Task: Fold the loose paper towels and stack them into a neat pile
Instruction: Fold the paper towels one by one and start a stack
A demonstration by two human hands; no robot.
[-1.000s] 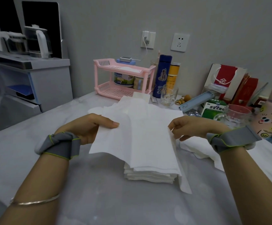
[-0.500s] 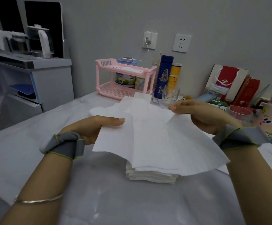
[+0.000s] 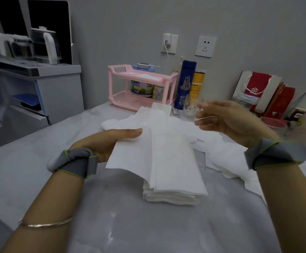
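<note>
My left hand (image 3: 110, 143) pinches the left edge of a white paper towel (image 3: 159, 157), thumb on top. The towel is folded over and its right part lies on the stack of folded towels (image 3: 170, 197) on the grey table. My right hand (image 3: 227, 123) hovers above and to the right of the towel, blurred, fingers spread and holding nothing. Loose unfolded towels (image 3: 221, 157) lie behind and to the right of the stack.
A pink two-tier rack (image 3: 141, 88) stands at the back wall, with a blue bottle (image 3: 185, 84), a yellow tube (image 3: 197, 84) and a drinking glass (image 3: 191, 108) beside it. Boxes, a red-and-white bag (image 3: 256, 88) and a glass mug (image 3: 272, 125) crowd the right. A kettle cabinet (image 3: 38, 84) is at the left.
My right hand carried the towel's right side across to the left, folding it over, then let go and lifted away. The left hand kept its hold.
</note>
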